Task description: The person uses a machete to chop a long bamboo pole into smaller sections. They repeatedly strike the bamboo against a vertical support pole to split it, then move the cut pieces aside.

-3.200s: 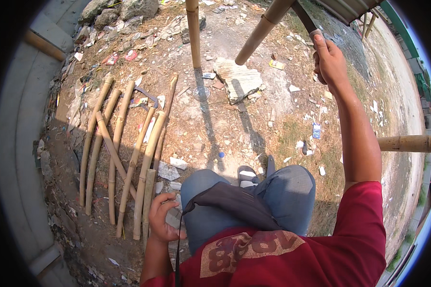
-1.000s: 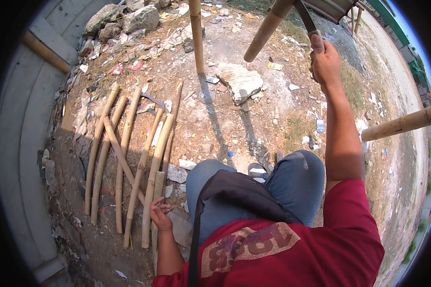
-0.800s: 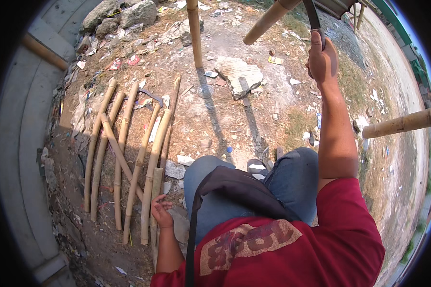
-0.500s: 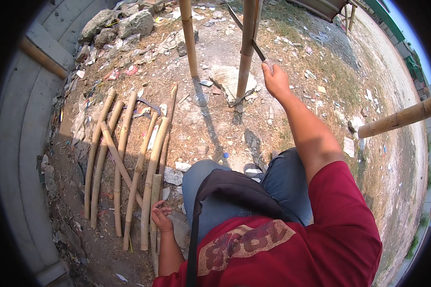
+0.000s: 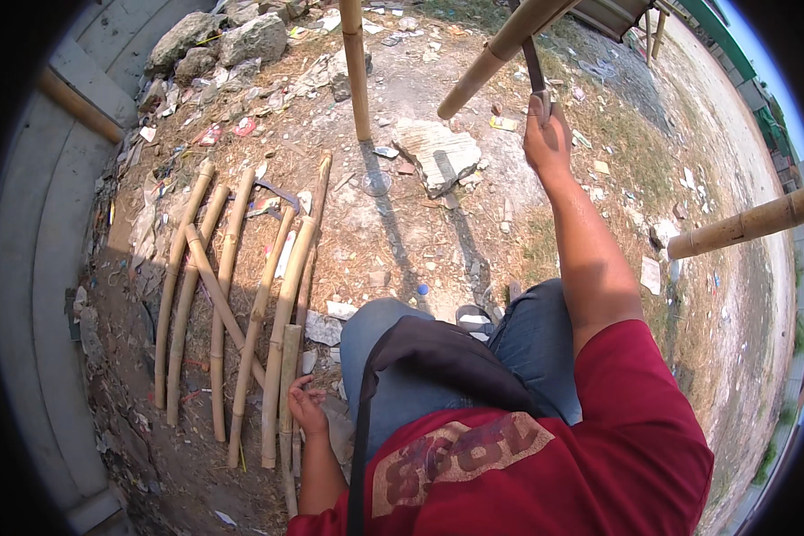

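My right hand [image 5: 548, 134] is closed around the handle of a machete [image 5: 533, 64], arm stretched forward. The dark blade crosses a thick bamboo pole [image 5: 484, 79], with part of it hidden there; whether it is sunk into the pole I cannot tell. The pole is tilted, its lower end raised above a pale rough stone [image 5: 436, 156]. My left hand [image 5: 308, 409] hangs empty by my left knee, fingers loosely bent and apart, beside a short bamboo stick [image 5: 289, 384]. Several cut bamboo lengths [image 5: 228, 277] lie on the ground to my left, one crossing the others.
Another bamboo pole [image 5: 355, 76] stands left of the stone. One more pole [image 5: 746, 221] juts in from the right. Rocks [image 5: 250, 45] are piled far left near a grey wall [image 5: 27, 286]. A sickle-like curved tool [image 5: 279, 192] lies by the bamboo. Litter covers the ground.
The pole has gone from nearly upright to a strong tilt, its lower end lifting off the stone. My right hand has moved slightly right with the machete. The left hand has barely shifted.
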`<action>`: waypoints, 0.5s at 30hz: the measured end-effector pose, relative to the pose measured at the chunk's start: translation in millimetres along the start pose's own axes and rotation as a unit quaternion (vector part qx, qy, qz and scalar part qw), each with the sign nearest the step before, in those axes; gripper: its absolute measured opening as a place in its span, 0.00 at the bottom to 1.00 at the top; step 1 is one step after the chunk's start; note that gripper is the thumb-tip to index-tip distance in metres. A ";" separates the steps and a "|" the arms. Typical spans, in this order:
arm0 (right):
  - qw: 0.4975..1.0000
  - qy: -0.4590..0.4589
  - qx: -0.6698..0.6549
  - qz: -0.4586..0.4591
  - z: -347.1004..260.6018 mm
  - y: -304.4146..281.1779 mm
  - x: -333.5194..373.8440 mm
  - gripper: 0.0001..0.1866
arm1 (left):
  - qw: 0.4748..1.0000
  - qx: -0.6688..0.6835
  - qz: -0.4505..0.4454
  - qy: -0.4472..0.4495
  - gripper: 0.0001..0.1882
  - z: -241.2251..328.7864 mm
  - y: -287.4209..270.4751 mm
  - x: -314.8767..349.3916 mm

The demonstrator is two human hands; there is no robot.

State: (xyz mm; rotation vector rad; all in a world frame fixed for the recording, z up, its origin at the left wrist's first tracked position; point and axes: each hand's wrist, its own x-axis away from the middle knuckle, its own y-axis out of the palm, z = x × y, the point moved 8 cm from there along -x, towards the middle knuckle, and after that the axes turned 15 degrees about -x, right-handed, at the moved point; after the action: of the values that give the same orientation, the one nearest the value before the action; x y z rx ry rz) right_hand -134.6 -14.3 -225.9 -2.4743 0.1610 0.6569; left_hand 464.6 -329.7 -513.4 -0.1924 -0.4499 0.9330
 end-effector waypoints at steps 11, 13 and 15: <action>0.951 0.243 -0.176 -0.073 41.7 39.0 5.6 0.29 | 1.000 0.003 0.027 -0.006 0.36 -12.6 -12.9 -0.9; 0.930 0.201 -0.305 -0.039 38.9 11.8 -25.7 0.27 | 1.000 0.001 0.011 -0.010 0.35 -20.5 -10.7 2.3; 0.935 0.141 -0.326 -0.013 -2.1 -9.9 -44.9 0.26 | 1.000 -0.007 0.022 -0.020 0.35 -23.4 -16.2 8.6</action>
State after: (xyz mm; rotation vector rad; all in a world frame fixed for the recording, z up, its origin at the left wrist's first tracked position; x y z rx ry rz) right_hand -170.3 -8.5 -197.5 -3.2018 0.0145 0.3700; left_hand 491.4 -331.5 -526.1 -0.1963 -0.4912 0.9779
